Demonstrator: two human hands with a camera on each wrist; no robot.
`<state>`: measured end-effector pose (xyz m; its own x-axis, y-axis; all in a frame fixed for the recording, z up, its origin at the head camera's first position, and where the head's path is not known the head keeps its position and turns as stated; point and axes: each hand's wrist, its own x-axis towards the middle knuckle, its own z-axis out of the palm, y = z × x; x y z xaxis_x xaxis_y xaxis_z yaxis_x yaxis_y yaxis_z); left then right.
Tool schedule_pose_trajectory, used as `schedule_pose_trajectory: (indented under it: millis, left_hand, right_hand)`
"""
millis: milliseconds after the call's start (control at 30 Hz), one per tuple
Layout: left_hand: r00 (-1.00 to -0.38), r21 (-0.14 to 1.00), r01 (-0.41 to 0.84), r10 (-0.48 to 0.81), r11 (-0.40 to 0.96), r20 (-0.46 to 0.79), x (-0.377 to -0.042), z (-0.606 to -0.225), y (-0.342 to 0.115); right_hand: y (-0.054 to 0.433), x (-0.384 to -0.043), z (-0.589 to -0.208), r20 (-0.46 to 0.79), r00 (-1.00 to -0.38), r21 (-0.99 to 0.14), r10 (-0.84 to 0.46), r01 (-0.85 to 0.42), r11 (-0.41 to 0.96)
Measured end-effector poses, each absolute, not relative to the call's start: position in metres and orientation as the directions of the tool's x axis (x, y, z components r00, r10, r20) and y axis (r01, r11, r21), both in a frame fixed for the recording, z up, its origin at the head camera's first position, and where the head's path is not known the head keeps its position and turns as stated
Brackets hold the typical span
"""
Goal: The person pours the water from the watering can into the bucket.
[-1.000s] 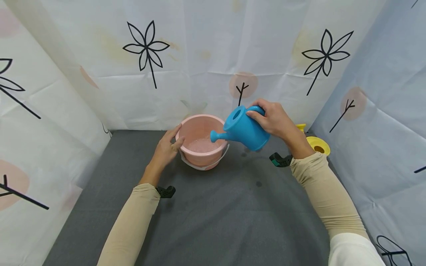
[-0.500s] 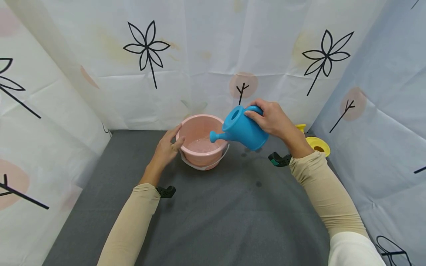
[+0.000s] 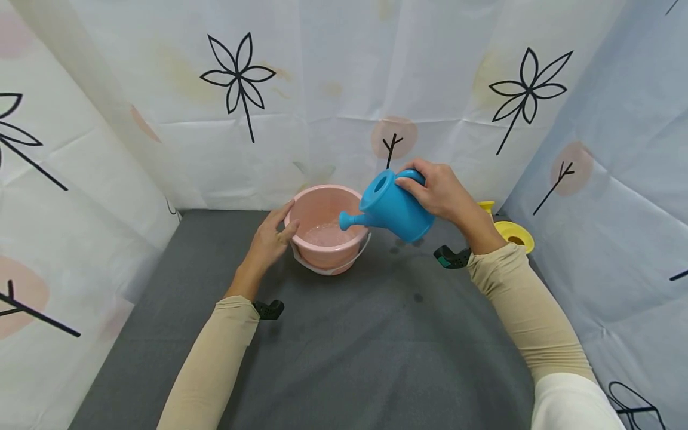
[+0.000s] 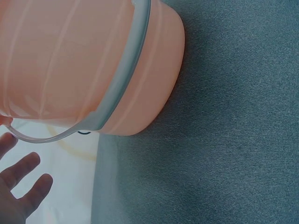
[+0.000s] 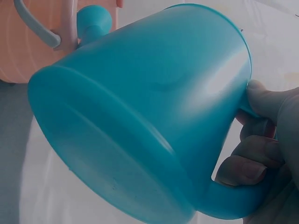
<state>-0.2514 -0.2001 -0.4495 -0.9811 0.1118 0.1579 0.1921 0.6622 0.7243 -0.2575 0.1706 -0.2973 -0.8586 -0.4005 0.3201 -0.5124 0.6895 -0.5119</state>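
Note:
In the head view my right hand (image 3: 438, 188) grips the handle of a blue watering can (image 3: 398, 206), which is tilted with its spout (image 3: 352, 220) over the right rim of a pink bucket (image 3: 325, 251). The fingers curl round the handle in the right wrist view, where the can's base faces the camera. Small bright specks, like bubbles in shallow water, show on the bucket's floor; no stream from the spout can be made out. My left hand (image 3: 269, 239) touches the bucket's left rim. Its other fingers (image 4: 35, 191) spread beside the bucket in the left wrist view.
Behind my right forearm stands a yellow object (image 3: 513, 236) with a round opening, partly hidden, with another yellow piece (image 3: 486, 205) near it. The bucket's white handle (image 3: 328, 272) hangs down in front. Dark wet-looking spots (image 3: 418, 297) mark the grey cloth (image 3: 376, 358). Printed white curtains enclose the table.
The watering can has shifted very slightly left, still tilted at the bucket. My left hand stays at the rim, and the bucket has not moved.

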Motion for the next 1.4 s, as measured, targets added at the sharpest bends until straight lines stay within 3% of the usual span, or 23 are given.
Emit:
schedule_pose_trajectory:
  millis: [1400]
  left_hand:
    - [-0.98, 0.721, 0.196, 0.118, 0.665, 0.158, -0.25, -0.447, -0.199]
  right_hand:
    - [0.164, -0.262, -0.284, 0.393, -0.809, -0.452, -0.438, -0.585, 0.674]
